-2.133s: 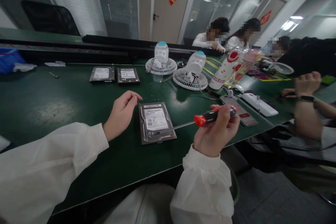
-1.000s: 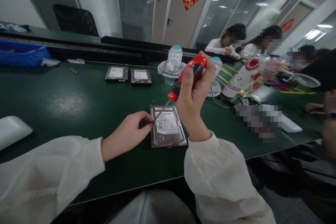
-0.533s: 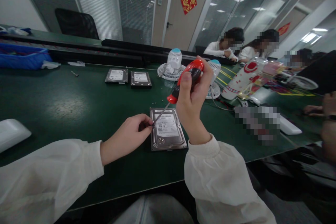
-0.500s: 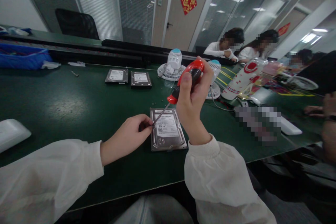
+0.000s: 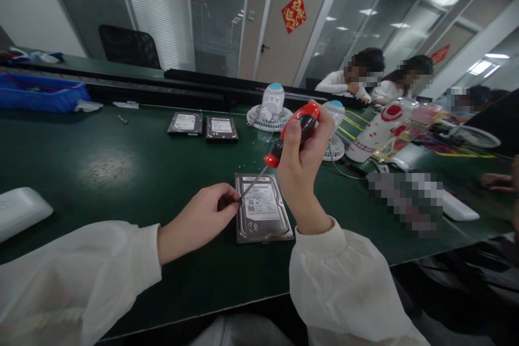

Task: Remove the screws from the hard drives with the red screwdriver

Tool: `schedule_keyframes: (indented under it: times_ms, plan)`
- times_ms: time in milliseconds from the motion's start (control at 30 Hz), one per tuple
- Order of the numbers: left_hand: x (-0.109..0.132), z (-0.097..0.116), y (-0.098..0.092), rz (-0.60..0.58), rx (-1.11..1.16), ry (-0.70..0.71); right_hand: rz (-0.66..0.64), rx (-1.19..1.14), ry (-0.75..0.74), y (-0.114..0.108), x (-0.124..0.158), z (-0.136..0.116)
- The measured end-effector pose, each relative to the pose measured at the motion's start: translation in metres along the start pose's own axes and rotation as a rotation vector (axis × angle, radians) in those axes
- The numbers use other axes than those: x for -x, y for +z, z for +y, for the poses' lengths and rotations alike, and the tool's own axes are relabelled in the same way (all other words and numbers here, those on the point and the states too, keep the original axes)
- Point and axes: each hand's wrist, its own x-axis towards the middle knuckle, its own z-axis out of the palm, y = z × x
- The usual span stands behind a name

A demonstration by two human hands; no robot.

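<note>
My right hand point(image 5: 305, 173) is wrapped round the red and black handle of a screwdriver point(image 5: 272, 159), its shaft slanting down to the left. The tip reaches the left edge of a hard drive point(image 5: 265, 224) lying label-up on the green table. At that tip, thumb and forefinger of my left hand point(image 5: 203, 221) are pinched together, touching the drive's left side. Whatever lies between those fingertips is too small and hidden to name. A few tiny screws point(image 5: 244, 166) lie just behind the drive.
Two more hard drives point(image 5: 185, 123) point(image 5: 221, 128) lie farther back. White fans point(image 5: 272, 102) stand behind my right hand, with a patterned bottle point(image 5: 371, 132) to the right. At left are a blue bin point(image 5: 44, 94) and a white object point(image 5: 24, 211). People sit at the far right.
The whole view has shifted slightly, so everything sits a little lower and farther right. Both hands keep their hold, with the screwdriver tip still at the drive's left edge.
</note>
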Motion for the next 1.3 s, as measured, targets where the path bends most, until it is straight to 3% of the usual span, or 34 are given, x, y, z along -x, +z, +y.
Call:
schedule_keyframes:
  times_ms: [333,567,900,1133,1300]
  plan:
    - [0.000,-0.002,0.001,0.001,0.004,-0.014,-0.051,0.001,-0.021,-0.001,0.000,0.000]
    - [-0.001,-0.001,0.002,-0.013,0.036,-0.022,-0.068,0.042,-0.171,-0.004,-0.004,0.005]
    - [0.000,-0.004,0.002,-0.020,0.035,-0.007,-0.148,0.083,-0.223,-0.011,-0.006,0.010]
    - [-0.001,0.002,0.001,-0.002,0.009,-0.006,-0.148,0.099,-0.192,-0.009,-0.006,0.000]
    - [-0.001,0.005,0.000,-0.001,0.004,0.000,-0.183,-0.045,-0.070,-0.006,-0.007,-0.003]
